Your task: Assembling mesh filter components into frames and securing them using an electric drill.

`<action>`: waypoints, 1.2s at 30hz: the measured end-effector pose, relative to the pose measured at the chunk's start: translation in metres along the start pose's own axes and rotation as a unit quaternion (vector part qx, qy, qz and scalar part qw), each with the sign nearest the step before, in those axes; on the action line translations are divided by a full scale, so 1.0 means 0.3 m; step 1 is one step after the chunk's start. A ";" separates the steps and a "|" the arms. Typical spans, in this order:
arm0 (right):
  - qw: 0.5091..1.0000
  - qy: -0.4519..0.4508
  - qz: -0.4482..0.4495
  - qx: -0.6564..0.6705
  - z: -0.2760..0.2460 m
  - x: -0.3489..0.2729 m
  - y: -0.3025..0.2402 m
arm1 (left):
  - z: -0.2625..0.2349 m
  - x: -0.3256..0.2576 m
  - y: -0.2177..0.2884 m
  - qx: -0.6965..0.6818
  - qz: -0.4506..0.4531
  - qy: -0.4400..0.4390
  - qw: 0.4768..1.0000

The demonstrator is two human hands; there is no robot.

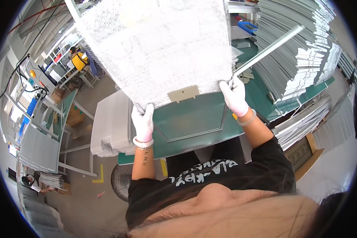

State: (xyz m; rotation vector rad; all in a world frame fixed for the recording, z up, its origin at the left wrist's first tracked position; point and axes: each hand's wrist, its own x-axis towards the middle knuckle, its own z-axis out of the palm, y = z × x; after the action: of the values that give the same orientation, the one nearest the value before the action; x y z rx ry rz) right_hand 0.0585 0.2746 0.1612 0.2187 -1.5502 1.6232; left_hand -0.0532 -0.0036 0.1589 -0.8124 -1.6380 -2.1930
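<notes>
A large white mesh sheet point(162, 51) is tilted up in front of me, very bright, with a fine grid showing at its edges. My left hand point(142, 123), in a white glove, pinches its lower left corner. At the lower right corner my right hand point(234, 97), also gloved, is closed on the sheet's edge. From the right fingers a long pale strip point(269, 50) slants up to the right; whether it is gripped or only touched I cannot tell. A beige rectangular piece point(183, 94) sits at the sheet's lower edge. Below lies a thin grey frame point(194, 136).
The green worktable point(178, 145) spans in front of me. Stacked pale sheets point(113, 123) stand left, and a tall stack of thin panels point(285, 51) rises right. A floor fan point(121, 181) is under the table's left end. A person in yellow point(79, 60) sits far left.
</notes>
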 end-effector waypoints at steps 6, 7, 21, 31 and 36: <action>0.976 -0.055 0.001 -0.213 -0.093 -0.180 0.202 | -0.073 -0.146 -0.232 0.037 -0.081 -0.036 0.995; 0.976 -0.060 0.001 -0.210 -0.111 -0.202 0.193 | -0.118 -0.182 -0.292 0.056 -0.107 -0.057 0.991; 0.975 0.113 -0.015 -0.193 0.032 0.014 -0.043 | 0.041 0.023 0.045 -0.008 0.005 0.013 1.000; 0.986 0.001 0.112 -0.127 -0.095 -0.143 0.144 | -0.102 -0.125 -0.187 0.082 -0.069 -0.078 0.991; 0.988 0.011 0.085 -0.126 -0.111 -0.260 0.223 | -0.136 -0.241 -0.272 0.016 -0.113 -0.077 0.990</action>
State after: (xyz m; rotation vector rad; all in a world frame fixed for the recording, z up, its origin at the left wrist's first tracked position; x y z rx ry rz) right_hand 0.0761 0.2783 0.0547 -0.0705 -1.7772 1.5322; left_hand -0.0499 -0.0240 0.0443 -0.8426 -1.9202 -2.2967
